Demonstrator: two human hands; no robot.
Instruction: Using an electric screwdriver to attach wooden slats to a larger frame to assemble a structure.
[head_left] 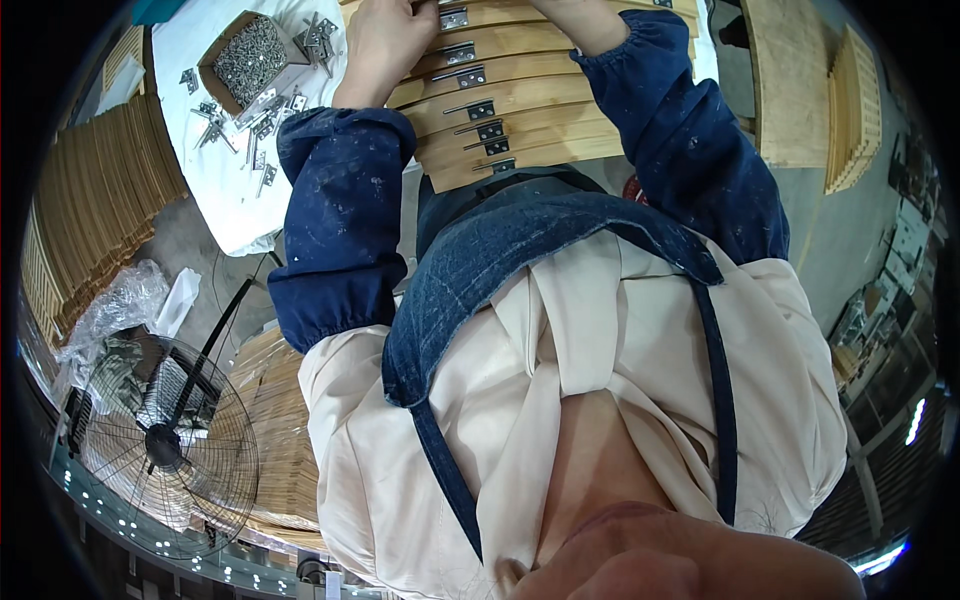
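Observation:
Several pale wooden boards (510, 93) lie side by side in front of me, each with a small metal hinge (463, 77) at its left part. My left hand (392, 42) is over the far boards at their left edge, beside a hinge. Its fingers are bent together at the upper rim of the picture, and whatever they hold is hidden. My right hand (583, 18) reaches over the boards from the right; only the wrist and the heel of the hand show, and its fingers are cut off. Blue sleeve covers wrap both forearms.
An open cardboard box (250, 65) of screws stands on the white-covered table (225, 195) at left, with loose hinges (262, 120) around it. Stacked wooden pieces (110, 190) and a black fan (163, 445) are further left. A wooden panel (795, 90) stands at right.

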